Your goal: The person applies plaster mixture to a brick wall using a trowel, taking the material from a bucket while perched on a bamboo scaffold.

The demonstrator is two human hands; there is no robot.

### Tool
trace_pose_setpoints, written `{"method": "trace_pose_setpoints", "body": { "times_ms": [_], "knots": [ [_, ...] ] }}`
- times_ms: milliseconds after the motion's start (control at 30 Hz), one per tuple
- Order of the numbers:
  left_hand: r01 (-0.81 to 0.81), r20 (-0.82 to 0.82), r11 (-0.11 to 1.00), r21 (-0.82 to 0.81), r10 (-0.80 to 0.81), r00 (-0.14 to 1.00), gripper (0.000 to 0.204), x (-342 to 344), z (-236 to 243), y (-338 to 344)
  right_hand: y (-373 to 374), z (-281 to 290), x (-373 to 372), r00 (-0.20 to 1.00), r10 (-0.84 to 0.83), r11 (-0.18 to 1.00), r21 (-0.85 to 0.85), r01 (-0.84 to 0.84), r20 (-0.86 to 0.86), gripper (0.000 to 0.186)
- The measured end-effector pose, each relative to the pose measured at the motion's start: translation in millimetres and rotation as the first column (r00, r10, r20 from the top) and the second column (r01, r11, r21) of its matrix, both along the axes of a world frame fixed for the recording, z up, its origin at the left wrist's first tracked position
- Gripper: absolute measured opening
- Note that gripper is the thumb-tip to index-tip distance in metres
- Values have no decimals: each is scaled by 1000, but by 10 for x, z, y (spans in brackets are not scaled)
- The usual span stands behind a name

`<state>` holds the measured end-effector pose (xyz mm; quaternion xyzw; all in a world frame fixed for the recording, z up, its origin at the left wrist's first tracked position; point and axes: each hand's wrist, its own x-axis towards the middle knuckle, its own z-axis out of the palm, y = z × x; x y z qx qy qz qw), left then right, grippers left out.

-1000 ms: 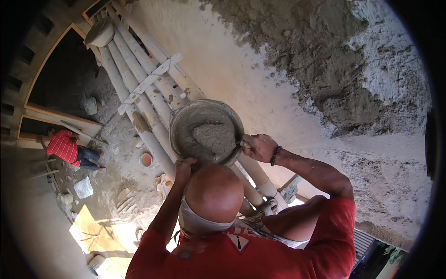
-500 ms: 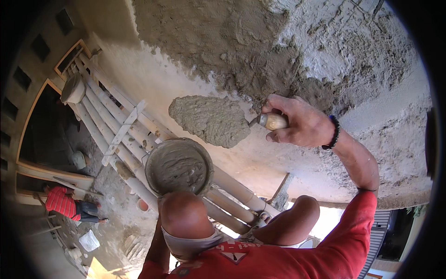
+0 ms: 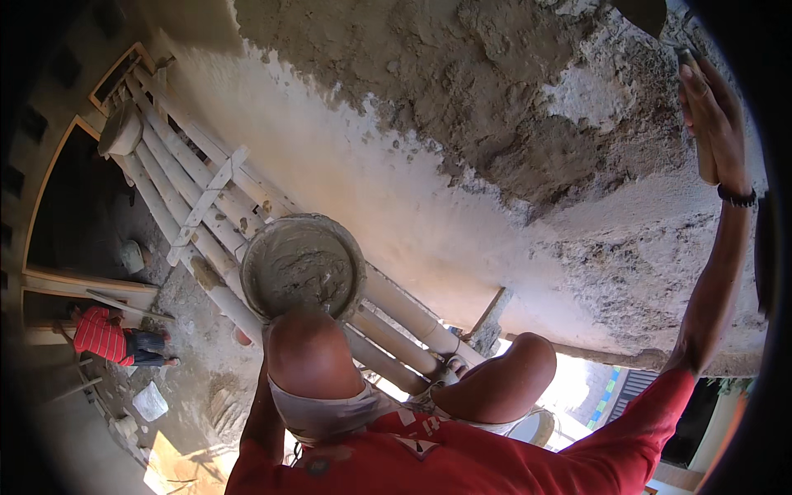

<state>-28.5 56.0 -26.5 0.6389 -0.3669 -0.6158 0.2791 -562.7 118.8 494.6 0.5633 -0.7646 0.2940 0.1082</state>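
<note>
Gripping a trowel (image 3: 643,16) in the right hand (image 3: 714,124), at the end of an outstretched arm.
Holding its dark blade up at the top right, against the backdrop of a wall (image 3: 396,206) partly daubed with rough grey mortar (image 3: 495,107); cannot tell whether touching. Cannot tell the state of the left hand, hidden behind a bare knee (image 3: 309,355) near a round bucket (image 3: 360,276) of wet mix (image 3: 304,268), set over pale poles (image 3: 404,309).

Wall plaster (image 3: 429,74): rough, lumpy, damp-looking. Lower wall (image 3: 396,206): smoother, matt. Mortar (image 3: 304,268): wet, uneven, slight sheen. Poles (image 3: 404,307): smooth, bamboo-like. Trowel handle (image 3: 706,162): smooth, wooden-looking. Shirt (image 3: 487,462): matt cloth.
</note>
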Motion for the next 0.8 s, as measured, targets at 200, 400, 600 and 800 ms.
{"method": "trace_pose_setpoints", "body": {
  "times_ms": [200, 400, 600, 800],
  "knots": [
    [51, 16, 997, -60, -50, 999, 18, -85, 27, -78, -398, -1150, 365, 824, 219, 790, 401, -463, 522, 21],
    [208, 208, 940, -269, -154, 966, 20, -190, 182, -6, -791, -2707, 1691, 786, 605, 631, 679, -376, -127, 27],
    [83, 138, 895, -438, -24, 990, 24, -346, 385, 39, -1176, -3695, 2121, 674, 714, 541, 759, -362, -187, 25],
    [-95, -73, 995, -41, 92, 993, 23, -364, 374, -31, -1133, -4100, 2448, 746, 564, 302, 752, -586, 355, 30]
  ]
}}
